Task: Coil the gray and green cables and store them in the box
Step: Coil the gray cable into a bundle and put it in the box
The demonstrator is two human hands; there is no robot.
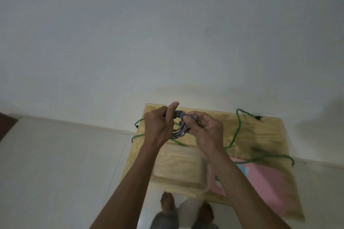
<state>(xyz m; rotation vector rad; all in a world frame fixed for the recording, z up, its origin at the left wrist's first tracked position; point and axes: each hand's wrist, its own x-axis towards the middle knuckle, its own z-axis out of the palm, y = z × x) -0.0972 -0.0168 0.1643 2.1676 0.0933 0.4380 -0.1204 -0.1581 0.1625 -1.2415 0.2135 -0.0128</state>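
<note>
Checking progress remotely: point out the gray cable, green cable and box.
gray cable (180, 130), head view, coiled loops between the hands.
green cable (238, 126), head view, loose stretch on the board.
box (205, 173), head view, right wall.

Gray cable (181, 129): coil partly hidden by both hands.
Green cable (237, 132): middle hidden behind hands.
Box (178, 171): motion-blurred.
Feet (167, 203): blurred.

Wooden board (264, 135) – green cable (237, 132), box (178, 169)
</note>
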